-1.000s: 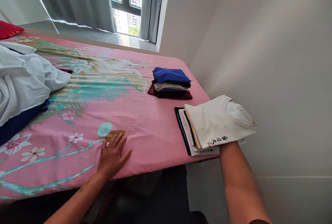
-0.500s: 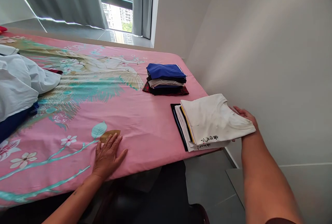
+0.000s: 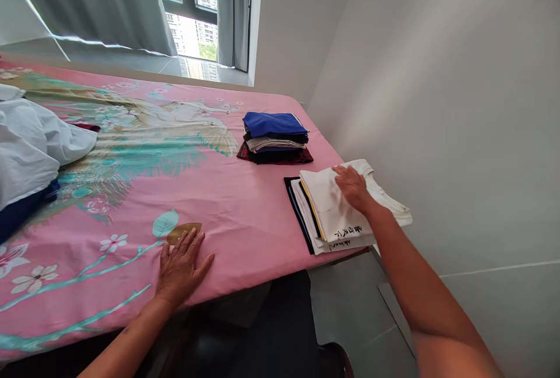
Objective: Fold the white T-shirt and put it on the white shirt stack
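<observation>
My left hand [image 3: 182, 267] lies flat on the pink flowered bedsheet [image 3: 245, 238], fingers spread and nothing held. On top of a folded white T-shirt [image 3: 324, 191], my right hand [image 3: 352, 187] rests palm down with its fingers stretched out. That shirt, with black lettering near its lower edge, tops a pile of folded shirts in white, yellow and black at the bed's right corner. The pile's collar side hangs past the mattress edge. Just behind it stands a second stack of folded clothes [image 3: 275, 139], blue on top, striped and dark in the middle, red plaid at the bottom.
Loose white clothing [image 3: 37, 139] with dark blue cloth [image 3: 30, 203] beneath it lies heaped at the left. A pale wall [image 3: 437, 104] rises close along the bed's right side. Grey curtains [image 3: 96, 4] flank the window at the back. A dark chair [image 3: 335, 360] shows below.
My right hand has moved left from beneath the shirts' overhanging collar end onto the top of the pile. The overhanging end sits lower and further left. My left hand stays in place.
</observation>
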The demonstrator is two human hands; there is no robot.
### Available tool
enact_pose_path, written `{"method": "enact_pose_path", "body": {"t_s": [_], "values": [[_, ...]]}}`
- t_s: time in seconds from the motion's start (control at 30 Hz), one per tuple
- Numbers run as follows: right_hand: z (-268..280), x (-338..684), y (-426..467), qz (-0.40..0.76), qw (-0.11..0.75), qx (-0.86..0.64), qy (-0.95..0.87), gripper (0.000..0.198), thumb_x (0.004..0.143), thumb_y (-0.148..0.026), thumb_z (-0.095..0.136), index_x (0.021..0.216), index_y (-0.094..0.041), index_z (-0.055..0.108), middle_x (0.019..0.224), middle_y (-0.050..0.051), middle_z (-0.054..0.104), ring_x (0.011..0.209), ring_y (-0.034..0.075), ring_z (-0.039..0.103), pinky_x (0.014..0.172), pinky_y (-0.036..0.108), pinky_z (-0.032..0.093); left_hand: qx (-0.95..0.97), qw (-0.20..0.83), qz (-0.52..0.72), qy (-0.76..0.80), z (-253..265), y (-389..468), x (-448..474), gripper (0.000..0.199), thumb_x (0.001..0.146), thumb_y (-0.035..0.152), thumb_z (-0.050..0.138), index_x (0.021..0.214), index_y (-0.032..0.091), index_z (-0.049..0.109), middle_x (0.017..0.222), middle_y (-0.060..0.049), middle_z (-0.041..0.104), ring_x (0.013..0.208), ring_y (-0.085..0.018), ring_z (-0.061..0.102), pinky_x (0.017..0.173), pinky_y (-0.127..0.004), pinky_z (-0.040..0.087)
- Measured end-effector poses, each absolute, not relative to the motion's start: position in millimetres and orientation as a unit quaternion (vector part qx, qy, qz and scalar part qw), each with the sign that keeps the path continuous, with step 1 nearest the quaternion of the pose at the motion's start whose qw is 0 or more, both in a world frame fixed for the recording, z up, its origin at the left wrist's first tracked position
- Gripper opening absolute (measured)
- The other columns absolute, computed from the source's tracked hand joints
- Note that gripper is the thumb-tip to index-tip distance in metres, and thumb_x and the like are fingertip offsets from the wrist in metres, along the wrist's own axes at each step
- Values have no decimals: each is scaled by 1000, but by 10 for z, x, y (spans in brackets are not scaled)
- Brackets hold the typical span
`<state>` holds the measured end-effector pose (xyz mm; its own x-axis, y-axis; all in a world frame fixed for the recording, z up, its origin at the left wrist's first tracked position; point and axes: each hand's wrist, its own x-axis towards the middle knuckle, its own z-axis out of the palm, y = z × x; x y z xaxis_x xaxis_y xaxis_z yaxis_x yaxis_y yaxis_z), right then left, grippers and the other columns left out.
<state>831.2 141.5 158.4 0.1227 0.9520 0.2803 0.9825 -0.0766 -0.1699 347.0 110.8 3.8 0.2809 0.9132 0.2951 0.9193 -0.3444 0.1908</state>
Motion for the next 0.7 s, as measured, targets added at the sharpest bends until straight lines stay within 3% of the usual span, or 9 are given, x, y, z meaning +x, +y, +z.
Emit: {"method": "enact_pose_path", "body": {"t_s": [0.1, 0.17, 0.47, 0.7], "values": [[1431, 8021, 1633, 14, 122, -705, -698, 51, 96, -51, 16, 141, -34, 33, 149, -3, 30, 141, 24, 14, 109, 62, 5, -803, 14, -177, -569, 38, 1096, 3459, 57, 83, 48, 46, 134, 24, 45, 146, -9, 38, 136, -26, 30, 113, -51, 7], [1319, 7966, 1735, 40, 92, -697, -710, 54, 95, -53, 14, 143, -33, 28, 151, -3, 27, 141, 23, 11, 110, 61, 3, -803, 16, -178, -569, 32, 1095, 3457, 57, 83, 48, 45, 134, 24, 45, 146, -8, 38, 136, -26, 30, 113, -51, 6], [998, 7861, 1905, 37, 35, -677, -734, 60, 93, -58, 8, 144, -32, 25, 150, -1, 29, 138, 22, 22, 110, 59, 5, -802, 13, -177, -570, 43, 1101, 3473, 57, 83, 48, 46, 134, 23, 45, 146, -9, 37, 136, -26, 30, 113, -51, 7], [1203, 7893, 1813, 10, 24, -718, -695, 61, 93, -55, 3, 146, -30, 22, 152, 0, 24, 141, 22, 13, 110, 60, 5, -799, 12, -191, -570, 20, 1119, 3453, 57, 82, 49, 46, 133, 24, 46, 145, -9, 39, 134, -28, 33, 112, -52, 9]]}}
